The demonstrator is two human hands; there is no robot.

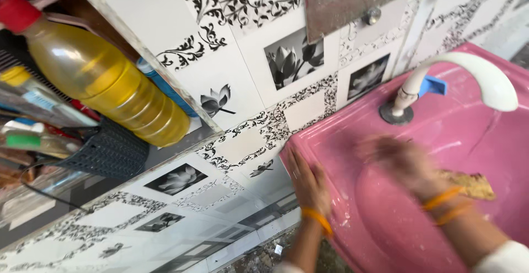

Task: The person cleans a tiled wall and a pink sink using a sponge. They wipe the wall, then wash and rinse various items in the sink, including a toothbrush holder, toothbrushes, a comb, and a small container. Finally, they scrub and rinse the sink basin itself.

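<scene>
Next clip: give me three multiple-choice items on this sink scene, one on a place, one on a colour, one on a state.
1. Where does the left hand rest?
A. on the sink's rim
B. on the tap
C. on the bottle

2. What colour is the sink?
A. white
B. pink
C. blue

3. How does the right hand appear?
A. sharp and flat
B. out of view
C. blurred, beside a brown scrap

Answers:
1 A: its palm lies on the rim's near corner.
2 B: basin and rim are pink.
3 C: it is smeared by blur, with the brown scrap next to it in the basin.

Floral black-and-white tiled wall [248,85], wall shelf [138,47] — daylight
</scene>
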